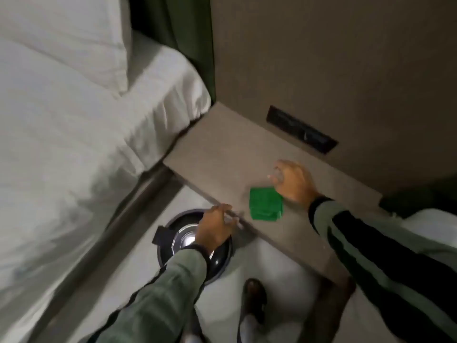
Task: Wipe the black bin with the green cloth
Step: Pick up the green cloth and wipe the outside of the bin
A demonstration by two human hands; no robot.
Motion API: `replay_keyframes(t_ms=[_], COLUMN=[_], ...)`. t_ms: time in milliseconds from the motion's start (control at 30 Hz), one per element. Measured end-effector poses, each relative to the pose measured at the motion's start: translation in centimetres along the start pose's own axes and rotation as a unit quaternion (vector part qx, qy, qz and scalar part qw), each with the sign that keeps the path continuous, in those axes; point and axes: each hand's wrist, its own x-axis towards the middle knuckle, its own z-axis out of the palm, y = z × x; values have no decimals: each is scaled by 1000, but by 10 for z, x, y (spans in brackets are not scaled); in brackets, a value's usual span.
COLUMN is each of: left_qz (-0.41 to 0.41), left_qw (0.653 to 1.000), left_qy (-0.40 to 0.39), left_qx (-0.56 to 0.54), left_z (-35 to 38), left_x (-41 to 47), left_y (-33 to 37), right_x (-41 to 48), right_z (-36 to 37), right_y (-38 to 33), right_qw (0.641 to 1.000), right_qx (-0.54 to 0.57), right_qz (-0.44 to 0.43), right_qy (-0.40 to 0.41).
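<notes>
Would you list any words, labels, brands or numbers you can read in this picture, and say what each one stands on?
No readable text in this view.
Dark wall panel: faint pale marks, too blurred to read.
Black bin: no label visible on its lid.
Green cloth: plain, no print visible.
Sleeves: stripes only, no wording.

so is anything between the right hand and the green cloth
Nothing visible. The right hand is right beside the folded green cloth on the shelf, at its upper right corner. The left hand is over the black bin on the floor.
</notes>
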Motion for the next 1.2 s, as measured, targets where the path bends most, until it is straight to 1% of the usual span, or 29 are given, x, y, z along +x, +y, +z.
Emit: replay_keyframes(t_ms=[67,133,167,233,267,333,400,433,467,533,633,667,700,733,767,800,833,867,933,967,1000,1033,1067,1100,1133,1200], left_qz=[-46,-112,-148,-204,-225,-234,-216,-206,-205,-222,-233,-236,-239,-250,-259,-265,-265,-258,-230,-207,-182,-167,-165,-178,-206,-277], left_qw=[994,971,950,901,889,885,888,887,882,848,782,772,776,794,820,845,864,877,909,930,950,961,965,958,942,886], left_qy=[15,51,60,49,35,-8,-47,-50,-46,-48,-108,-112,-100,-74,-46,-17,0,5,-9,-17,-24,-28,-32,-47,-75,-149], left_qx=[-102,-206,-270,-380,-396,-402,-402,-409,-423,-480,-568,-580,-575,-549,-508,-463,-428,-405,-348,-303,-253,-218,-203,-217,-254,-342], left_z=[39,79,91,109,114,122,121,120,117,109,98,98,101,106,113,119,126,130,138,140,143,146,148,148,148,149], left_x=[10,18,21,26,26,26,21,21,20,21,21,19,16,14,12,11,9,8,5,4,2,-1,-4,-5,-5,3], left_y=[-29,-63,-72,-85,-88,-96,-93,-90,-88,-90,-105,-110,-116,-121,-125,-127,-128,-125,-114,-108,-103,-98,-92,-84,-75,-67], right_x=[21,46,59,77,84,93,87,79,68,39,-12,-29,-45,-61,-77,-93,-108,-120,-134,-138,-140,-143,-145,-147,-150,-155], right_z=[45,91,106,133,140,154,157,154,148,145,160,170,182,195,209,223,234,241,246,247,247,246,247,245,243,244], right_y=[14,28,36,54,59,65,64,61,55,44,38,36,32,26,20,12,4,-4,-9,-6,-2,1,5,9,13,28], right_qw=[997,991,990,982,974,965,964,956,942,894,783,763,768,788,809,813,797,764,685,663,661,673,687,689,669,594], right_qx=[-20,-76,-89,-106,-115,-75,32,100,166,298,493,521,518,496,469,465,483,516,566,573,577,576,573,582,609,686], right_qz=[-33,-27,-22,2,11,41,71,85,93,107,153,167,183,200,226,257,294,333,419,441,437,422,406,395,388,383], right_qy=[-61,-102,-107,-157,-194,-247,-256,-262,-275,-317,-348,-344,-330,-306,-273,-238,-213,-200,-188,-192,-196,-193,-185,-178,-174,-174])
